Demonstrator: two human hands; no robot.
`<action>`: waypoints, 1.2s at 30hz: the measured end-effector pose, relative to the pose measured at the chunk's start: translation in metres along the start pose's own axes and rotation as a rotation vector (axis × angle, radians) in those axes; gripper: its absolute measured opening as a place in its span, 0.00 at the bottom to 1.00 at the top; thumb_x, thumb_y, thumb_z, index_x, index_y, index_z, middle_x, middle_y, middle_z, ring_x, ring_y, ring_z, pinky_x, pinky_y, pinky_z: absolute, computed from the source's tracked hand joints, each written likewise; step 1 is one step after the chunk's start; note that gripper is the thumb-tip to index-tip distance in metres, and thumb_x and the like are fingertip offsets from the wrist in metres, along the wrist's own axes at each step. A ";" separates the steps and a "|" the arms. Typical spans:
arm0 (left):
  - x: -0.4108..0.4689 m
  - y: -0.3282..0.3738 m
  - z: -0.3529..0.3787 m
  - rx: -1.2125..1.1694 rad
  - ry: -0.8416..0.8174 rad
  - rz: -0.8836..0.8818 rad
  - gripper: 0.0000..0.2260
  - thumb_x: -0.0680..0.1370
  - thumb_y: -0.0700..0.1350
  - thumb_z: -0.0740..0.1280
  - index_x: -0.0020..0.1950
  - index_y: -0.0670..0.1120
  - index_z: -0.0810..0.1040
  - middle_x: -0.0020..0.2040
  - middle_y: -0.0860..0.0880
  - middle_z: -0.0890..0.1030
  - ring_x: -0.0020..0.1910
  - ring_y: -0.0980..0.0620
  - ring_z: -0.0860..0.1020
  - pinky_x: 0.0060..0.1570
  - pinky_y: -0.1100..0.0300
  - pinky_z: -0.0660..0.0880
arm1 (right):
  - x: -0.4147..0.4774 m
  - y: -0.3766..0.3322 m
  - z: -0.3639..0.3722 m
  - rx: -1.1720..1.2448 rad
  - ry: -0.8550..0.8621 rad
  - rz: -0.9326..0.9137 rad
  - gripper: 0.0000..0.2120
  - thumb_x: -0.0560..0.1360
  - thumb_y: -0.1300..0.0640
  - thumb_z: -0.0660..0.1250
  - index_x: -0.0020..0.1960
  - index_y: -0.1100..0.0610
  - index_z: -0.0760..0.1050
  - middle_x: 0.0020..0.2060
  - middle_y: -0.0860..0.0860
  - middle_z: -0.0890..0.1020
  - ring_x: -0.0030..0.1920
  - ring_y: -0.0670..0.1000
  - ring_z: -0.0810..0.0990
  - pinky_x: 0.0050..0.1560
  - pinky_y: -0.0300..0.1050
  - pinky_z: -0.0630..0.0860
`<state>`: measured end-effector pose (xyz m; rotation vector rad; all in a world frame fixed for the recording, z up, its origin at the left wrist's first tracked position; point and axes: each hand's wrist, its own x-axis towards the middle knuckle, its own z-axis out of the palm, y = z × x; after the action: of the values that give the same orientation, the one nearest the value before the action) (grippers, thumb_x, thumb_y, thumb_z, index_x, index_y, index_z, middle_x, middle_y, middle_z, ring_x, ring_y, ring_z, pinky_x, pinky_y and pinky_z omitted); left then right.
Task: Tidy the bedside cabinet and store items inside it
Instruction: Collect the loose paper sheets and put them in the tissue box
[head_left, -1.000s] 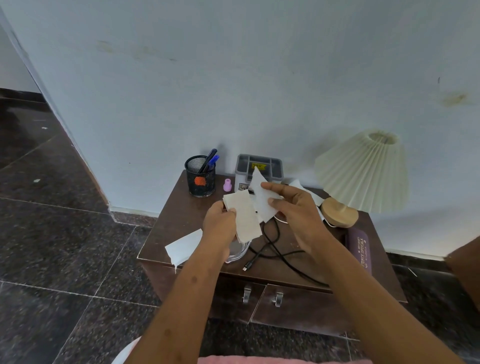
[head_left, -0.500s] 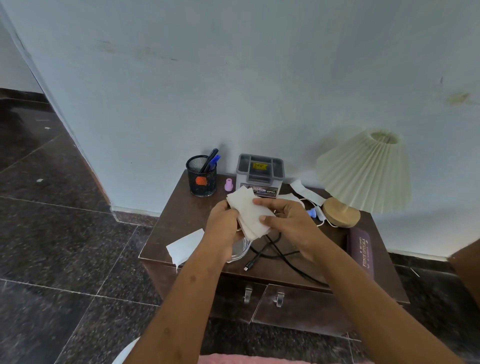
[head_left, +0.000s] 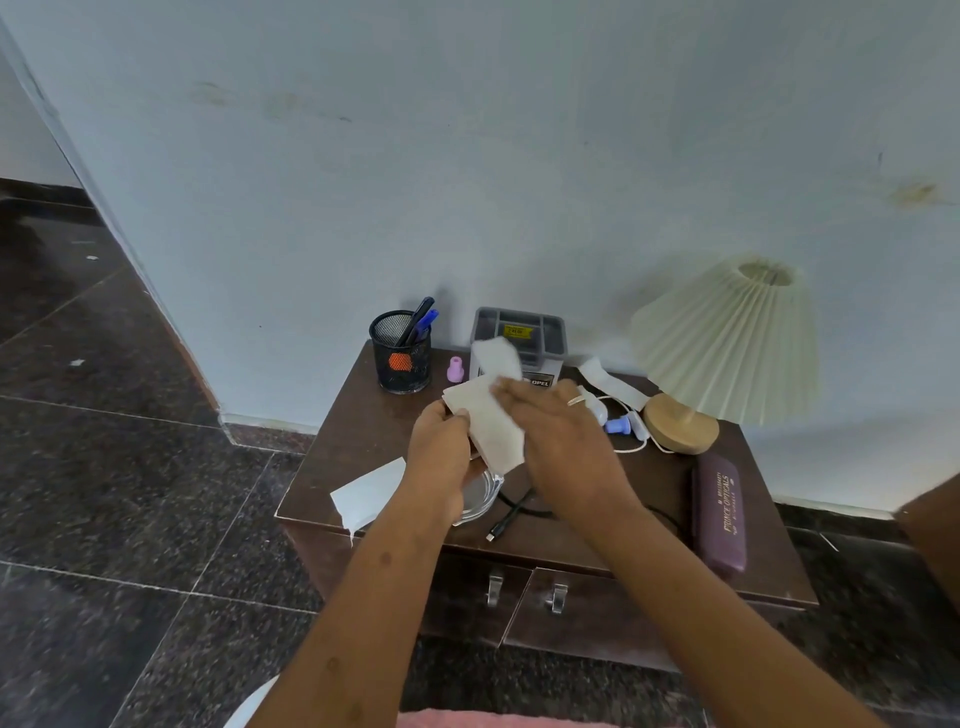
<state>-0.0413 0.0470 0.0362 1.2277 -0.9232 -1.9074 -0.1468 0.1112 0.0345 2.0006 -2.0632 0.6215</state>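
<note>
Both hands meet over the middle of the surface, the left hand and right hand sharing a grip on the paper stack. Behind the grip stand the pen holder to the left and the organiser box. Right of it sit the lamp and spectacle case, left lies a loose sheet, and under it a glass dish and cable.

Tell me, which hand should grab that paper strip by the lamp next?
Probably the right hand. It is already nearer the paper strip beside the lamp, while the left hand grips the folded paper on the other side.
</note>
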 end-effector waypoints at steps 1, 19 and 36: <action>-0.001 0.000 0.001 -0.002 -0.010 -0.002 0.13 0.82 0.38 0.55 0.64 0.43 0.73 0.54 0.42 0.80 0.49 0.46 0.79 0.45 0.52 0.78 | -0.001 -0.006 0.004 -0.051 -0.032 -0.052 0.32 0.61 0.73 0.73 0.64 0.59 0.75 0.61 0.52 0.79 0.48 0.55 0.80 0.48 0.47 0.78; 0.002 0.002 -0.003 -0.054 0.024 0.030 0.15 0.81 0.39 0.56 0.64 0.45 0.75 0.57 0.42 0.80 0.57 0.43 0.78 0.53 0.48 0.78 | 0.000 -0.015 0.010 -0.033 -0.178 -0.073 0.36 0.73 0.65 0.66 0.76 0.47 0.55 0.69 0.46 0.72 0.60 0.55 0.76 0.57 0.52 0.74; 0.005 0.000 -0.004 -0.014 0.027 0.032 0.13 0.81 0.40 0.59 0.65 0.46 0.74 0.57 0.45 0.81 0.56 0.45 0.80 0.53 0.49 0.79 | 0.000 -0.017 0.005 0.314 -0.253 0.095 0.36 0.77 0.59 0.60 0.75 0.37 0.45 0.55 0.55 0.77 0.49 0.48 0.74 0.53 0.42 0.73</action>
<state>-0.0395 0.0426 0.0328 1.2206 -0.9086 -1.8651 -0.1294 0.1089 0.0326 2.2635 -2.3427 0.7891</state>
